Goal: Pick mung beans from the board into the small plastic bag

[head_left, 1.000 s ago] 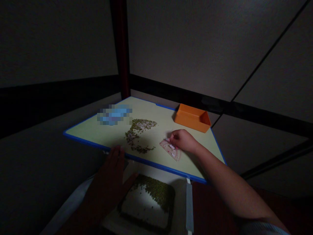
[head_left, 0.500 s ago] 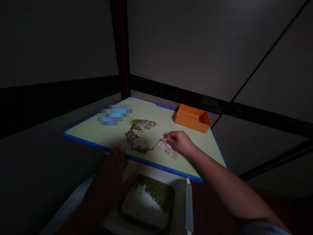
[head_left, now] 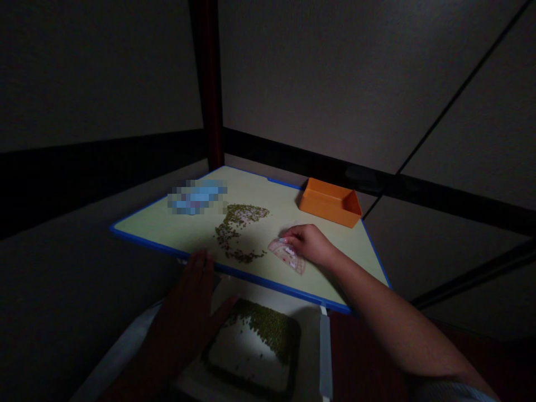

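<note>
A clear protractor (head_left: 285, 258) with pink markings lies on the cream tabletop, and my right hand (head_left: 307, 240) has thumb and fingers closed in a pinch on its upper edge. Left of the protractor, small green beans (head_left: 240, 223) are spread in a curved patch, seemingly mixed with paler bits. My left hand (head_left: 196, 279) is in shadow at the table's near edge. Its fingertips rest by the blue rim, and its thumb stretches out toward a pale tray (head_left: 238, 346) below, which holds more green beans along its far and right sides.
An orange open box (head_left: 329, 202) stands at the table's back right. A blurred blue item (head_left: 196, 196) lies at the back left. The table (head_left: 159, 226) has a blue rim and sits in a corner against dark walls.
Almost nothing differs. My right hand and the protractor have barely shifted, and the left hand stays at the table's edge.
</note>
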`<state>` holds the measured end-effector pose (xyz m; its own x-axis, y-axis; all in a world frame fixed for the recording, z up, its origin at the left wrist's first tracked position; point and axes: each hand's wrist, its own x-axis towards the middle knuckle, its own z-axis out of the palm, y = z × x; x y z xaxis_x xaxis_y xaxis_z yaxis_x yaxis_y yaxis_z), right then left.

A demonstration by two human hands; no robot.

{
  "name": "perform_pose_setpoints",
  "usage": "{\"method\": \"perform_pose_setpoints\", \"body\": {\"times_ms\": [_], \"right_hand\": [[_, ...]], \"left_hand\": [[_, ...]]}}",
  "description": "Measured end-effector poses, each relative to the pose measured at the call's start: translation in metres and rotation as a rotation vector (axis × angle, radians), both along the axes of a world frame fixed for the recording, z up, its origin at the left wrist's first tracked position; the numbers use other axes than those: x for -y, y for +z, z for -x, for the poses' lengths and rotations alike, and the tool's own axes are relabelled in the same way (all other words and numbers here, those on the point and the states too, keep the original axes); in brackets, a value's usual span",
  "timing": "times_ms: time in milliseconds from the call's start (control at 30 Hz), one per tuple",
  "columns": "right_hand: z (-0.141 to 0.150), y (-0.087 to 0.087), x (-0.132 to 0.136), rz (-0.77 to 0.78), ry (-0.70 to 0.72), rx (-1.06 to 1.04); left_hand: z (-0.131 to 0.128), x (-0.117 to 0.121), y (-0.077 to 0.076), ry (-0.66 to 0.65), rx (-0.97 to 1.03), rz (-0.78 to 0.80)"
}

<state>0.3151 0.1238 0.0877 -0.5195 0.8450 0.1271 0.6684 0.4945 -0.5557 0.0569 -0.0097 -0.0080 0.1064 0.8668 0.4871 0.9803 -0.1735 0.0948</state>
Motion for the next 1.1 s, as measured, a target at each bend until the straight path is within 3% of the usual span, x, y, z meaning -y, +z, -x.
{"method": "perform_pose_setpoints", "body": {"times_ms": [233, 433, 700, 1100], "right_hand": [[-0.0039, -0.0067, -0.0022, 0.055, 0.044, -0.176], [-0.0034, -0.0035, -0.0014, 0.066, 0.070, -0.190], [-0.0039, -0.0032, 0.0024, -0.111, 0.011, -0.121], [-0.0049, -0.0017, 0.0045, -0.532, 0.121, 0.171]], "left_hand": [[0.0011, -0.0009, -0.0029, -0.018, -0.007, -0.054], [0.0018, -0.0007, -0.0053, -0.025, -0.026, -0.069], [0.0011, -0.0010, -0.0024, -0.033, -0.016, -0.048], [0.0009, -0.0012, -0.0029, -0.011, 0.009, -0.024]]}}
